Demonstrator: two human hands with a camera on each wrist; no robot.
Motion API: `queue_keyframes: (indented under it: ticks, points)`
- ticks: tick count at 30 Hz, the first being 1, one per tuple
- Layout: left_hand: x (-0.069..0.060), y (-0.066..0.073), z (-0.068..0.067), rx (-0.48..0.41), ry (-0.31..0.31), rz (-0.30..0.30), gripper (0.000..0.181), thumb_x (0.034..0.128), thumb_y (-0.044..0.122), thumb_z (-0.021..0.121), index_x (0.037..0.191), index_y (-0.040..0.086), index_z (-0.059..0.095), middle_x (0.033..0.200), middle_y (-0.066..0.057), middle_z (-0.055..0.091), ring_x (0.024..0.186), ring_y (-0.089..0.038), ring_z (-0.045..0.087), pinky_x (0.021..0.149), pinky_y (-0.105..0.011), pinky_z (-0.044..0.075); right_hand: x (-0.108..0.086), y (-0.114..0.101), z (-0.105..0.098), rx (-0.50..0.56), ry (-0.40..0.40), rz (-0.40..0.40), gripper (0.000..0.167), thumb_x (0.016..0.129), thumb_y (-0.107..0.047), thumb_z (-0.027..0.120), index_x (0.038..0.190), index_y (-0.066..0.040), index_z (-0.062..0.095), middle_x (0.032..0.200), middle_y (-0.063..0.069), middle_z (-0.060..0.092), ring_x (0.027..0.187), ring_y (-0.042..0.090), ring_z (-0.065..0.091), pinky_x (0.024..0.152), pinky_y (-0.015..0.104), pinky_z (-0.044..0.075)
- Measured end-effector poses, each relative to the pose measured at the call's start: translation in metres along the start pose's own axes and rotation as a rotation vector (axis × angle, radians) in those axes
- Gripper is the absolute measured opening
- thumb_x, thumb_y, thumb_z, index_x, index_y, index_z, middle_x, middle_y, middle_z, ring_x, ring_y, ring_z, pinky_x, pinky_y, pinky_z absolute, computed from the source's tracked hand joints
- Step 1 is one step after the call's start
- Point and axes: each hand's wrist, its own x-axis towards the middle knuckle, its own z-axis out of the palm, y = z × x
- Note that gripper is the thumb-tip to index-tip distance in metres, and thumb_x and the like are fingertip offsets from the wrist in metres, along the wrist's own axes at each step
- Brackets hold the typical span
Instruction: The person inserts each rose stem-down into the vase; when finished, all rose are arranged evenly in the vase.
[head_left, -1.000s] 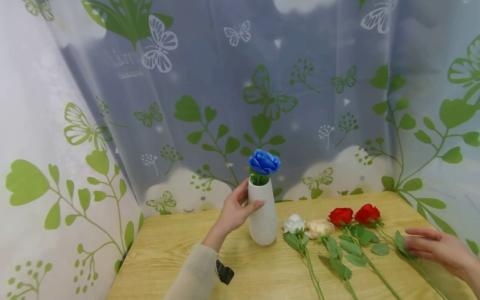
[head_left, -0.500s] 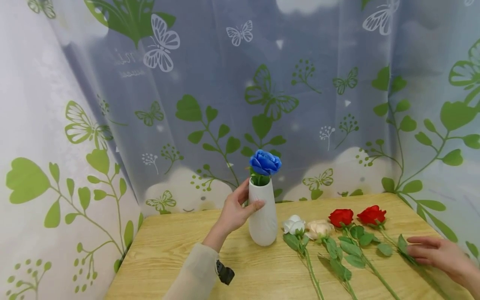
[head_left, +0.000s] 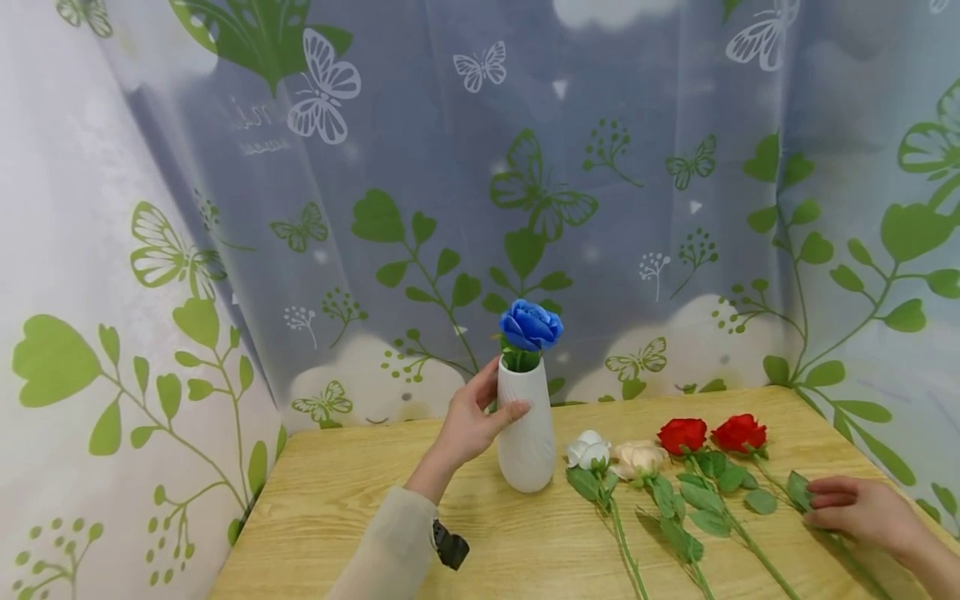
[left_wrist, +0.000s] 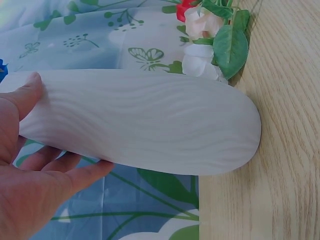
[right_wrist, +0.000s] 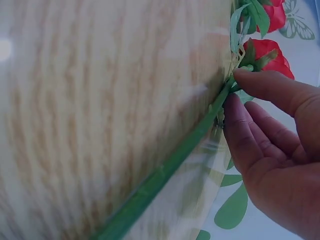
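My left hand [head_left: 468, 421] grips the upper part of a white vase [head_left: 525, 433], thumb in front and fingers behind. The vase stands upright on the table, with a blue rose [head_left: 531, 325] in its mouth. In the left wrist view, the vase [left_wrist: 150, 120] shows a wavy relief. At the far right, my right hand [head_left: 862, 510] pinches the stem of the outermost red rose [head_left: 739, 434]. Seen from the right wrist, thumb and index finger meet at its green stem [right_wrist: 170, 170], just below the red bloom [right_wrist: 270, 57].
Between the vase and the held rose lie a white rose [head_left: 588, 450], a cream rose [head_left: 639, 457] and another red rose [head_left: 682, 435], stems toward the near edge. A patterned curtain [head_left: 420, 208] hangs behind the wooden table [head_left: 352, 500].
My right hand has closed in on the outermost red rose's stem, and that bloom has shifted slightly. The left hand stays on the vase.
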Motion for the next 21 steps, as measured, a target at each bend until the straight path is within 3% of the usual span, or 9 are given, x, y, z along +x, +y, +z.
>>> queue_keyframes:
  ticks: [6,14,17,21]
  points:
    - [0.0008,-0.0023,-0.0005,0.006,-0.004,-0.008,0.084,0.0984,0.023,0.078,0.168,0.018,0.031,0.155,-0.017,0.057,0.147,-0.034,0.052,0.120,-0.053,0.044,-0.0007,-0.0010,0.0020,-0.078,0.009,-0.030,0.066,0.090,-0.026,0.084,0.133,0.017,0.060,0.108,0.018,0.078,0.089,0.018,0.073,0.071,0.029,0.061]
    - [0.0004,-0.0025,-0.0008,0.007,-0.005,-0.001,0.084,0.0986,0.024,0.078,0.168,0.017,0.031,0.154,-0.018,0.057,0.146,-0.034,0.053,0.121,-0.052,0.044,0.0008,-0.0008,0.0046,-0.120,0.042,-0.057,0.058,0.087,-0.018,0.082,0.130,0.015,0.063,0.104,0.010,0.077,0.086,0.014,0.070,0.069,0.029,0.058]
    - [0.0001,-0.0025,-0.0008,0.009,-0.003,0.009,0.084,0.0989,0.023,0.077,0.168,0.014,0.030,0.153,-0.019,0.058,0.145,-0.035,0.054,0.120,-0.053,0.044,0.0009,-0.0026,0.0049,-0.126,0.049,-0.044,0.055,0.087,-0.018,0.081,0.129,0.013,0.065,0.105,0.014,0.077,0.088,0.019,0.071,0.073,0.036,0.059]
    - [0.0003,-0.0024,-0.0007,0.008,-0.007,0.004,0.084,0.0985,0.023,0.078,0.168,0.015,0.030,0.153,-0.019,0.058,0.145,-0.035,0.054,0.120,-0.052,0.045,0.0002,-0.0045,0.0051,-0.118,0.030,-0.041,0.052,0.090,-0.018,0.081,0.129,0.012,0.066,0.113,0.028,0.074,0.098,0.036,0.071,0.077,0.047,0.061]
